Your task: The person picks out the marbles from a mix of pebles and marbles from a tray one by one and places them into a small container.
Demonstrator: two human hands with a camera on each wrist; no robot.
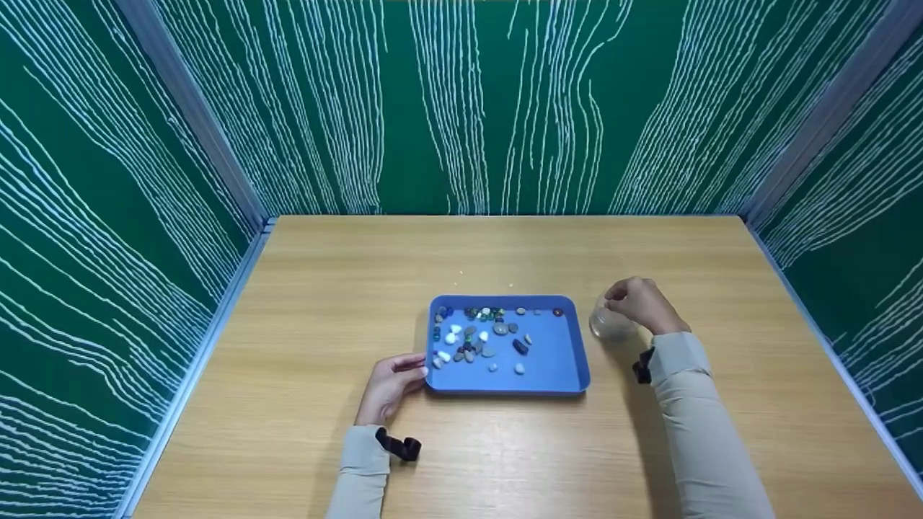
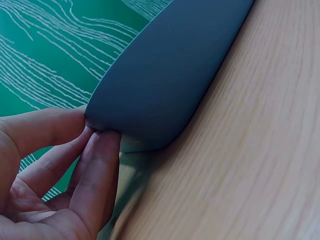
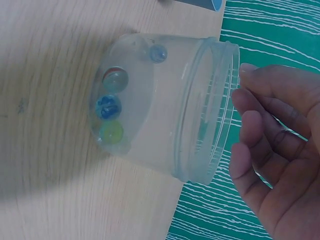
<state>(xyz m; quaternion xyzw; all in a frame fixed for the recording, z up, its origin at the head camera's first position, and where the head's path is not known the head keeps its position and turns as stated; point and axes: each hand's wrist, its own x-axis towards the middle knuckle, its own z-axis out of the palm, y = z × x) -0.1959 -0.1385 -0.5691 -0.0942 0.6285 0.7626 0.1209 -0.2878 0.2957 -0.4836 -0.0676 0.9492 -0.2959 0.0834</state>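
Left hand pinches tray of stones, right hand relaxed above jar; green walls around table

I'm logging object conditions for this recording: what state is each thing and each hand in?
Blue tray: uncovered, right side up.
Stones: scattered in the tray.
Clear jar: upright, lidless.
Marbles: several inside the jar.
Left hand: gripping the tray's left edge.
Right hand: at the jar's mouth, fingers bent, nothing visibly held.
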